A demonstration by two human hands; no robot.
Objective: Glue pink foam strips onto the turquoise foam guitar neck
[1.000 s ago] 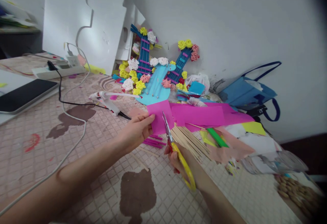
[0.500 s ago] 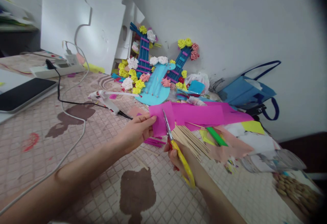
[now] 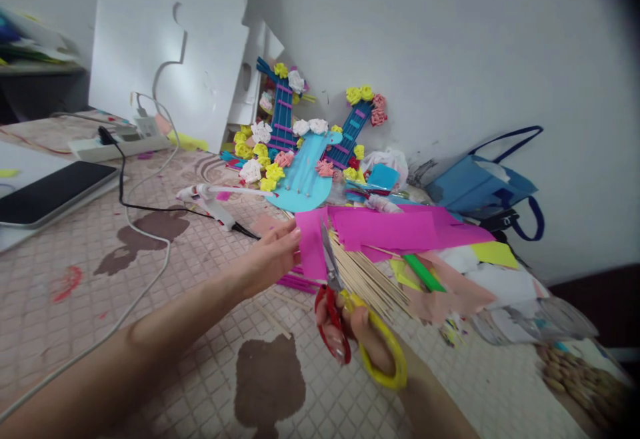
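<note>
My left hand (image 3: 267, 260) pinches a small piece of magenta paper (image 3: 311, 242) by its left edge, holding it up off the table. My right hand (image 3: 357, 332) grips scissors (image 3: 345, 312) with one red and one yellow handle loop. The blades point up and away and lie against the right edge of that piece. Just right of the blades lies a larger magenta sheet (image 3: 400, 225). A bundle of thin wooden sticks (image 3: 365, 279) lies under the scissors.
Blue paper guitars with paper flowers (image 3: 300, 152) lean on the wall behind. A glue gun (image 3: 213, 199) with black cord lies left of them, with a power strip (image 3: 117, 145) and a tablet (image 3: 47, 192) farther left. Coloured paper scraps and a blue bag (image 3: 480, 182) lie right.
The magenta piece in my left hand is narrower and now hangs apart from the larger sheet. My right hand with the scissors has dropped nearer to me, and both handle loops now show.
</note>
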